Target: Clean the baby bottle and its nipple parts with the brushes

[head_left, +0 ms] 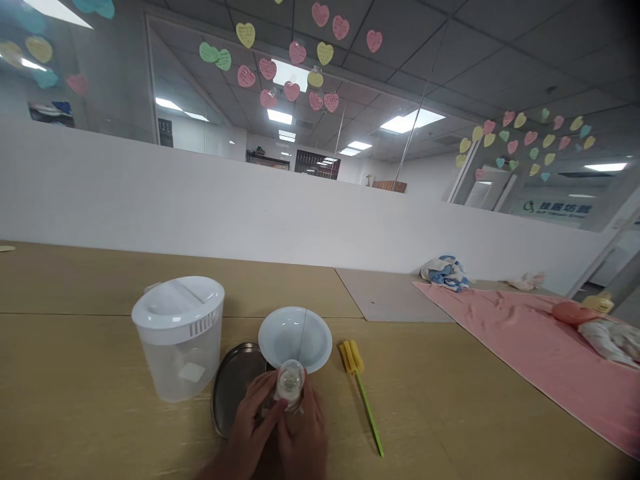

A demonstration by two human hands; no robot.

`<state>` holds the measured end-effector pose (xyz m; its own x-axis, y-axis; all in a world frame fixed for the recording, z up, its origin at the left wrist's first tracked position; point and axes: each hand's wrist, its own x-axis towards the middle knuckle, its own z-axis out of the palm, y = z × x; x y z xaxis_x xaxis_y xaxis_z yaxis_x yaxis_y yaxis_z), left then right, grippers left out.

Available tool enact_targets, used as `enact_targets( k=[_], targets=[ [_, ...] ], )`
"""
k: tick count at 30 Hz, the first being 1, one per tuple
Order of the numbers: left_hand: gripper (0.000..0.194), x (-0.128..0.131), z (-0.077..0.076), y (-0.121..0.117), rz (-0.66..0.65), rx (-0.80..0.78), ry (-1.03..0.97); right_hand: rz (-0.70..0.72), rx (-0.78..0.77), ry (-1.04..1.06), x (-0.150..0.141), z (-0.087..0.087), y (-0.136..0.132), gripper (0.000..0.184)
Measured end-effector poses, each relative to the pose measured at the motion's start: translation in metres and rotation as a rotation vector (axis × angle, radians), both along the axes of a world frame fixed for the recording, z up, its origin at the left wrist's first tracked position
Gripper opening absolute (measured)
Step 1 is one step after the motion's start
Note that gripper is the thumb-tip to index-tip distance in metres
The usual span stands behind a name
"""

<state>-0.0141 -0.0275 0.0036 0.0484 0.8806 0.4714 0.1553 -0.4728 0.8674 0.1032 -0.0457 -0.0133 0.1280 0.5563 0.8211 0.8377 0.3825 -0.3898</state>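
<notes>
White bowl (280, 337), clear container (291, 382) between hands (306, 430)

Left hand (254, 412) and right hand (306, 430) sit close together, fingers (263, 385) curled inward

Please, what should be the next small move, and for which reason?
Perhaps free the right hand to reach for the yellow-headed brush: with the left hand, it holds the clear container, while the brush lies untouched on the table.
</notes>
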Motion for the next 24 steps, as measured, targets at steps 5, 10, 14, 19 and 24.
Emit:
enact_targets(
  k=[5, 10, 14, 19, 24],
  targets=[
    [0.033, -0.0008, 0.0019, -0.0017, -0.015, -0.03, -0.018, -0.003, -0.011, -0.005, 0.0008, -0.0026, 0.0013, 0.053],
    [0.033, -0.0026, 0.0043, -0.0029, -0.031, -0.047, 0.009, -0.01, -0.004, -0.011, 0.0013, -0.0009, 0.0011, 0.052],
    [0.034, -0.0044, 0.0017, -0.0008, -0.016, -0.044, 0.036, -0.014, 0.01, -0.011, 0.0008, -0.0002, 0.0011, 0.05],
    [0.035, -0.004, -0.0024, 0.0015, -0.015, -0.063, 0.031, -0.023, 0.017, -0.017, 0.0002, 0.0021, 0.0012, 0.05],
    [0.036, -0.0051, -0.0021, 0.0027, -0.034, -0.074, 0.043, -0.1, 0.048, -0.063, -0.0017, 0.005, -0.0006, 0.048]
  ],
)
